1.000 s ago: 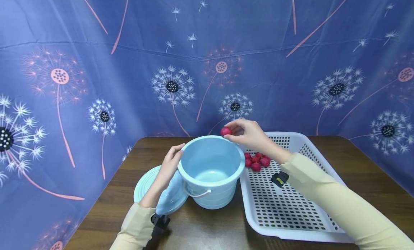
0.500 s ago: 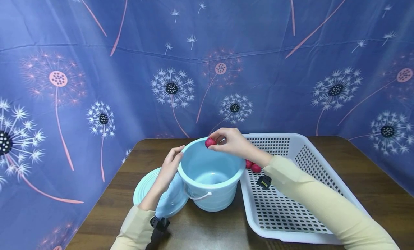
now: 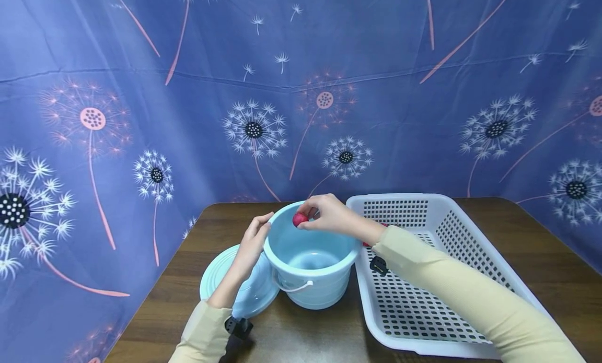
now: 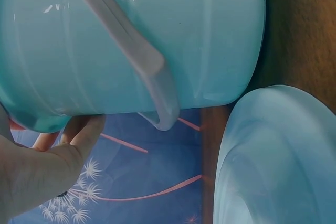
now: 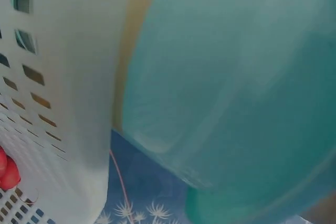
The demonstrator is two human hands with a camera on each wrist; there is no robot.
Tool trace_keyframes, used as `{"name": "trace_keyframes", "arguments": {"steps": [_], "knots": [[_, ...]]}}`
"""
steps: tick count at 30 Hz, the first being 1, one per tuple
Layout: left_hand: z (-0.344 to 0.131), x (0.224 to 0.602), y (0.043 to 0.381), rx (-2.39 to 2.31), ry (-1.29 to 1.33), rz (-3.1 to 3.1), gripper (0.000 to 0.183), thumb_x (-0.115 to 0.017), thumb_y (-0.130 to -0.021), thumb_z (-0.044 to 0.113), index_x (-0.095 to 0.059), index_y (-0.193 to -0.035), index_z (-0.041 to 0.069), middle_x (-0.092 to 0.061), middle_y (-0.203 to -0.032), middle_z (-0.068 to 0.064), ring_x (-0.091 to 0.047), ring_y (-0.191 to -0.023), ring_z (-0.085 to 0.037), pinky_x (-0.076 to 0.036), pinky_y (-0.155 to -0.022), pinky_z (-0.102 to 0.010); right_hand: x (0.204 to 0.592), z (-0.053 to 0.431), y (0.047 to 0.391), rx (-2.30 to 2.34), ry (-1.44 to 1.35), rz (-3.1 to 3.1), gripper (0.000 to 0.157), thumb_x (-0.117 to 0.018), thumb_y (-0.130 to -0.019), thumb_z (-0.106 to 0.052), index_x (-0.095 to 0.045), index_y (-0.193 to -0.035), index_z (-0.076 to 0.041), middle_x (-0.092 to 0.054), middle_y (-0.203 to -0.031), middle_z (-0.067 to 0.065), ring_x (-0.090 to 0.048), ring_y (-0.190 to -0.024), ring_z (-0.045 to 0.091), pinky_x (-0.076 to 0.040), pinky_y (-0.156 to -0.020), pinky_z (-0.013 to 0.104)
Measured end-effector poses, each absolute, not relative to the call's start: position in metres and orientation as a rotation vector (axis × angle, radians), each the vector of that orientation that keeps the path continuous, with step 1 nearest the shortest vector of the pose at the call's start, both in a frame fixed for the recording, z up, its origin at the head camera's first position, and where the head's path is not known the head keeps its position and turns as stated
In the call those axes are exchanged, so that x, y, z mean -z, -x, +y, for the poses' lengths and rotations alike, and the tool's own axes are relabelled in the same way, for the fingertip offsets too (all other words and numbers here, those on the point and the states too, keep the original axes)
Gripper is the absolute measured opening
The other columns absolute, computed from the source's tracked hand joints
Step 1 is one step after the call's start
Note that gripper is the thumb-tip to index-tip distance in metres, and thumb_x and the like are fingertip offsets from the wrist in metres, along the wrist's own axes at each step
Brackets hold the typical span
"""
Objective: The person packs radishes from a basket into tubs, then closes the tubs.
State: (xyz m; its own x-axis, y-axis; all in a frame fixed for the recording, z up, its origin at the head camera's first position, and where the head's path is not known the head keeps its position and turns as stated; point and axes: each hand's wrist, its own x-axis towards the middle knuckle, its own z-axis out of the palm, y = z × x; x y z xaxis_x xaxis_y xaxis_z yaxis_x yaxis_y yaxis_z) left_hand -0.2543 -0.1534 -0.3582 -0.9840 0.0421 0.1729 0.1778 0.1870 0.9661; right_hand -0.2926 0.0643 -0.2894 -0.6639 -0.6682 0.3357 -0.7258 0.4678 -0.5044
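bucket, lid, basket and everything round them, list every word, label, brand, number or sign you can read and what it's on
None can be read in any view.
Bucket, lid, white basket: no lettering visible.
Blue backdrop: printed dandelions, no words.
Black wrist devices: any markings too small to read.

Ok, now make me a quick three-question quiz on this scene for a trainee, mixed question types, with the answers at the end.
1. True or false: the left hand is touching the blue bucket.

2. Where is the blue lid?
A: on top of the bucket
B: beside the bucket
C: inside the bucket

3. Fill in the gap: the red round item at the bucket's mouth is held by the person's ____ hand.

Key: 1, true, at the rim; 2, B; 3, right, as the right hand pinches it.
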Motion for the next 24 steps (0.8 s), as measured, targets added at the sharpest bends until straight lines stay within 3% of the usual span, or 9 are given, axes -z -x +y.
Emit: {"name": "trace_keyframes", "arguments": {"steps": [9, 16, 24], "knots": [[-0.154, 0.361, 0.255, 1.941, 0.202, -2.317, 0.035, -0.039, -0.101, 0.024, -0.046, -0.132, 0.010, -0.041, -0.146, -0.007, -0.038, -0.133, -0.026, -0.032, -0.106, -0.050, 0.302, 0.056, 0.299, -0.868, -1.284, -2.670, 0.026, -0.074, -0.080, -0.018, -0.070, -0.103, -0.005, -0.070, -0.091, 0.004, -0.065, -0.081, 0.013, -0.052, -0.071, 0.019], [-0.153, 0.363, 0.257, 1.947, 0.215, -2.313, 0.035, -0.040, -0.101, 0.023, -0.046, -0.132, 0.009, -0.040, -0.146, -0.009, -0.037, -0.134, -0.027, -0.030, -0.107, -0.053, 0.310, 0.052, 0.301, -0.827, -1.292, -2.704, 0.027, -0.072, -0.081, -0.017, -0.069, -0.104, -0.003, -0.069, -0.092, 0.005, -0.065, -0.084, 0.021, -0.049, -0.070, 0.019], [-0.153, 0.360, 0.257, 1.934, 0.215, -2.300, 0.034, -0.040, -0.100, 0.023, -0.047, -0.131, 0.009, -0.041, -0.146, -0.008, -0.038, -0.133, -0.027, -0.030, -0.108, -0.050, 0.316, 0.049, 0.304, -0.750, -1.334, -2.701, 0.026, -0.073, -0.080, -0.017, -0.069, -0.103, -0.003, -0.069, -0.092, 0.006, -0.065, -0.083, 0.018, -0.049, -0.071, 0.019]]}}
